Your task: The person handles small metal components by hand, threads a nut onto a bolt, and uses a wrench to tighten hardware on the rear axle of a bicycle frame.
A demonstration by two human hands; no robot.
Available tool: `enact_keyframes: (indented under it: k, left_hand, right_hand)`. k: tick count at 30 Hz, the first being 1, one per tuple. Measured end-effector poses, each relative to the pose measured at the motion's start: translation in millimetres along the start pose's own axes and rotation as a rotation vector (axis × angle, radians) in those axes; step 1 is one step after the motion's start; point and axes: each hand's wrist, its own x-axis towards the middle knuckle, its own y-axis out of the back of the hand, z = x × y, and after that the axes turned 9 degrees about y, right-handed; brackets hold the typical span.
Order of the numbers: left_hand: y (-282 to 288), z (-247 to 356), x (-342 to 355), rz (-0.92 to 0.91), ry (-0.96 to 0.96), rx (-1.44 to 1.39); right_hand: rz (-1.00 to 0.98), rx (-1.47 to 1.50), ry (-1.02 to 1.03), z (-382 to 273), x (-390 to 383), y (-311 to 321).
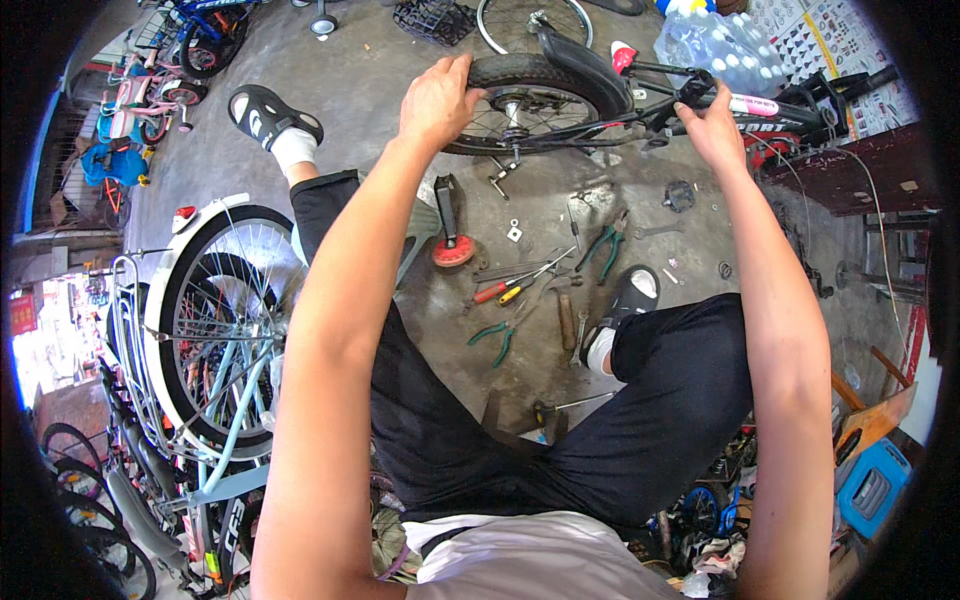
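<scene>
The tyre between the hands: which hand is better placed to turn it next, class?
Probably the left hand: it is at the edge of the tyre, while the right hand is farther along, at the bicycle frame.

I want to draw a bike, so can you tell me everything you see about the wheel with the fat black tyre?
The bicycle wheel with the fat black tyre has a bumpy, rubbery-looking outside, thin metal-looking spokes and a hub in the middle. It's near the top of the picture, seen at a slant. The person's bare left grip touches the tyre's left side. A curved, black, plastic-looking mudguard arches along its right side. I can't tell whether it's spinning.
</scene>
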Motion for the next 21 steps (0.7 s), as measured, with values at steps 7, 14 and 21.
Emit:
enact_keyframes:
  k: [7, 14, 21]
  left_hand:
    - [-18, -14, 12, -0.027, -0.007, 0.019]
    - [-24, -2, 22, 0.009, 0.068, 0.103]
    - [-20, -14, 28, -0.037, -0.018, 0.065]
  right_hand:
    - [-0.026, 0.013, 0.03, 4, -4, 1]
    - [-0.001, -0.017, 0.001, -3, -7, -4]
    - [0.062, 0.263, -0.072, 1, 2, -3]
